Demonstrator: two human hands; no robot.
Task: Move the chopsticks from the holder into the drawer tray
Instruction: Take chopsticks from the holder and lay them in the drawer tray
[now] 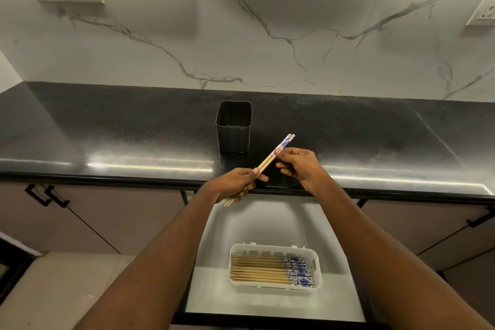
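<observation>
Head view: left hand (235, 182) grips a pair of chopsticks (270, 159) near the plain wooden tips, right hand (297, 165) pinches the same pair just below the patterned ends, both above the counter edge (134, 178). Holder (233, 126) at 12 o'clock from the hands looks empty, so I'd call this the last pair, mid-transfer. Next: level the pair, lower toward 6 o'clock into the tray (274, 291), patterned ends at 3 o'clock to match the stack (262, 270).
</observation>
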